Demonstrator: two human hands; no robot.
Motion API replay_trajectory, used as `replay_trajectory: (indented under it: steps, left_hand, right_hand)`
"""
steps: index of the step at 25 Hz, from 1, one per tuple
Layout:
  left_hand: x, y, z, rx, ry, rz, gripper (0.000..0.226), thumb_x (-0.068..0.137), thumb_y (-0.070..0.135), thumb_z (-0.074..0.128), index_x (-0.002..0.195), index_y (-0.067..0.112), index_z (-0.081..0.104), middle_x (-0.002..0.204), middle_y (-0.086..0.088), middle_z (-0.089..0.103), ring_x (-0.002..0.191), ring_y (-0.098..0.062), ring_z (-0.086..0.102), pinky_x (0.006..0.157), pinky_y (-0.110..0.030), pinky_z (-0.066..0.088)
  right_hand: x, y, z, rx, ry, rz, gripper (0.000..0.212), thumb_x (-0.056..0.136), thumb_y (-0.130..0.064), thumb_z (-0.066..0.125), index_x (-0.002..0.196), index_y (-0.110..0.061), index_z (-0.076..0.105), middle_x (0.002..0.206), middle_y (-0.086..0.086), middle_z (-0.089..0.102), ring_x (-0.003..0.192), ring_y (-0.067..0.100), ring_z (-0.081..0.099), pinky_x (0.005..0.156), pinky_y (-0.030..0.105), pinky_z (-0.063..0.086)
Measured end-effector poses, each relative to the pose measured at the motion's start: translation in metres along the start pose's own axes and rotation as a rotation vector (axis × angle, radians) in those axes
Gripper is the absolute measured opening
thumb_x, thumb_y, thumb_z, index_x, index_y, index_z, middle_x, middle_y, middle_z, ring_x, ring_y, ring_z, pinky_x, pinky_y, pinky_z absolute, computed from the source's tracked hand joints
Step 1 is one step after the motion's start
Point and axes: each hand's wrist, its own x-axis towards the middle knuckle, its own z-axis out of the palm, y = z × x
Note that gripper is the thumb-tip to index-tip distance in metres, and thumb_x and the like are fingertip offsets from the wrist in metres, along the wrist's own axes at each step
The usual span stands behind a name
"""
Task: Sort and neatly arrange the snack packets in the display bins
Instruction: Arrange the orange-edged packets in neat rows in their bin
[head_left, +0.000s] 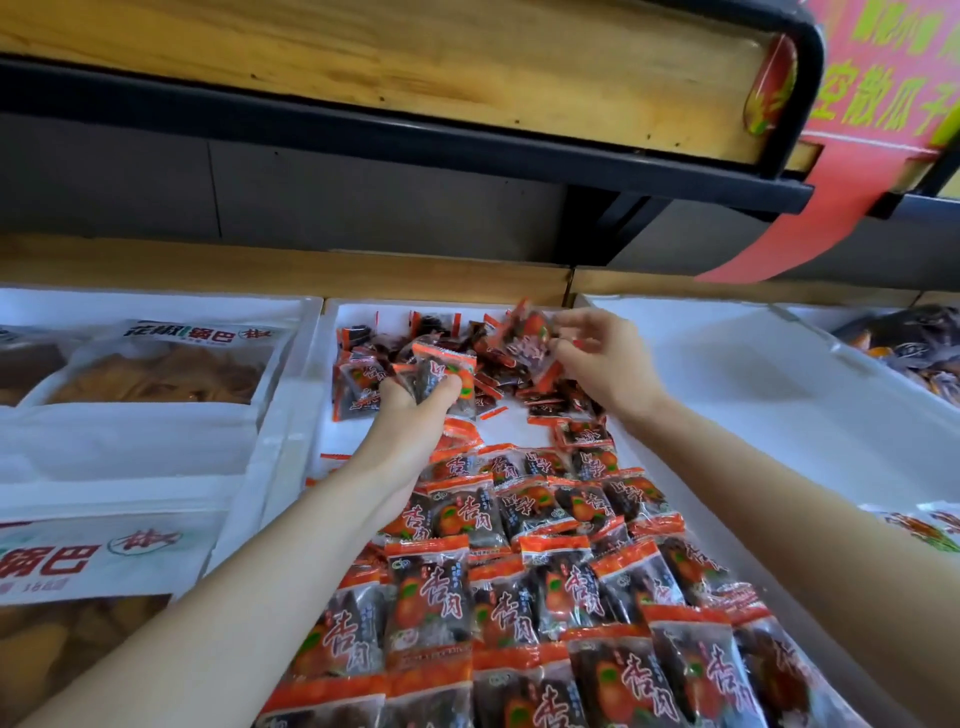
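Note:
Small orange-and-dark snack packets fill the middle white bin (649, 478). Near me they lie in neat overlapping rows (524, 597); at the far end they sit in a loose heap (498, 374). My left hand (415, 415) reaches into the heap and grips a few packets (441, 366) between thumb and fingers. My right hand (602, 353) is raised over the far end of the bin, pinching a small bunch of packets (527, 338) at its fingertips. A bare white patch of the bin floor shows between the heap and the rows.
The left white bin (270, 415) holds large clear bags of yellow crisps (156, 374). To the right a white bin (753, 374) shows mostly bare floor, and dark packets (914, 343) lie further right. A wooden shelf with a black frame (415, 140) overhangs the far end.

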Motion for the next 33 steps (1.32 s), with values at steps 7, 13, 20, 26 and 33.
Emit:
replay_trajectory:
  steps: [7,13,20,26,33]
  left_hand:
    - [-0.036,0.012,-0.012,-0.028,0.215,0.055,0.085,0.086,0.053,0.058,0.149,0.021,0.01,0.151,-0.007,0.037,0.134,-0.03,0.041,0.109,-0.052,0.034]
    - [-0.06,0.023,-0.046,0.122,0.243,0.195,0.056,0.093,0.039,0.057,0.135,0.015,0.029,0.126,0.001,0.054,0.112,-0.019,0.054,0.1,-0.04,0.044]
    - [-0.066,0.035,-0.089,0.188,0.334,0.286,0.031,0.093,0.027,0.06,0.114,0.016,0.04,0.088,0.01,0.052,0.077,0.0,0.052,0.055,-0.002,0.041]
    - [-0.059,0.036,-0.1,0.139,0.341,0.257,0.03,0.092,0.031,0.06,0.113,0.021,0.041,0.097,0.007,0.059,0.09,-0.007,0.06,0.08,-0.026,0.049]
    - [-0.057,0.035,-0.104,0.113,0.326,0.203,0.032,0.094,0.031,0.058,0.116,0.017,0.039,0.096,0.008,0.058,0.092,-0.009,0.06,0.088,-0.034,0.05]
  right_hand:
    - [-0.065,-0.056,0.028,0.38,-0.328,0.134,0.015,0.091,-0.008,0.057,0.104,-0.007,0.064,0.091,0.01,0.065,0.076,0.012,0.066,0.071,0.02,0.056]
    - [-0.068,-0.076,0.039,0.282,-0.409,0.133,0.023,0.092,-0.024,0.057,0.104,-0.005,0.063,0.086,0.006,0.063,0.073,0.012,0.064,0.078,0.031,0.056]
    - [-0.019,-0.05,0.075,-0.279,-0.336,0.093,0.043,0.083,-0.027,0.07,0.113,-0.008,0.046,0.094,0.004,0.055,0.081,0.018,0.056,0.06,0.023,0.046]
    - [0.01,-0.041,0.126,-0.368,-0.617,-0.044,0.031,0.091,-0.015,0.058,0.119,-0.011,0.044,0.103,0.006,0.057,0.089,0.022,0.059,0.069,0.03,0.053]
    - [0.012,-0.038,0.154,-0.408,-0.969,-0.107,0.038,0.081,-0.018,0.072,0.108,-0.025,0.048,0.094,-0.001,0.06,0.081,0.01,0.057,0.071,0.022,0.044]
